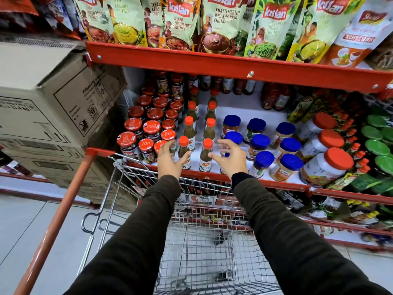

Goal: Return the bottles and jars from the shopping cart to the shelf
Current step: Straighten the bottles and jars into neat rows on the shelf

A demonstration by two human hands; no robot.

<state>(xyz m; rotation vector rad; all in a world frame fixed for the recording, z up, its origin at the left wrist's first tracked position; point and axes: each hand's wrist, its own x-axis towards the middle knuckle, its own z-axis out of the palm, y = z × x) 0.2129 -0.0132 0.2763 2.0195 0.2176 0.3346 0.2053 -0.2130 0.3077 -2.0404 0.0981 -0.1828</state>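
Both arms in dark sleeves reach forward over the wire shopping cart [197,241] toward the middle shelf [276,183] of a red store rack. The left hand [171,159] hovers with fingers spread and curled, its grip open and holding nothing, just in front of the front-left sauce bottle [184,153], an orange-capped bottle of dark green sauce standing upright at the shelf's front edge; whether the thumb touches it cannot be told. The right hand [230,157] is likewise open and empty, fingers splayed, just to the right of the front-right sauce bottle [206,155], which stands upright beside the first. Behind these two, more orange-capped bottles run back in two rows. To their left stands a block of red-lidded jam jars [144,133], packed close together. To the right stand blue-lidded jars [261,143] in rows, partly hidden behind the right hand, and further right lie large tilted jars with orange lids [327,165]. The cart basket shows only bare wire mesh in its visible part, with its orange handle [61,213] running along the left. Chutney pouches [180,22] hang on the shelf above, and cardboard boxes [49,107] are stacked at the left of the rack.
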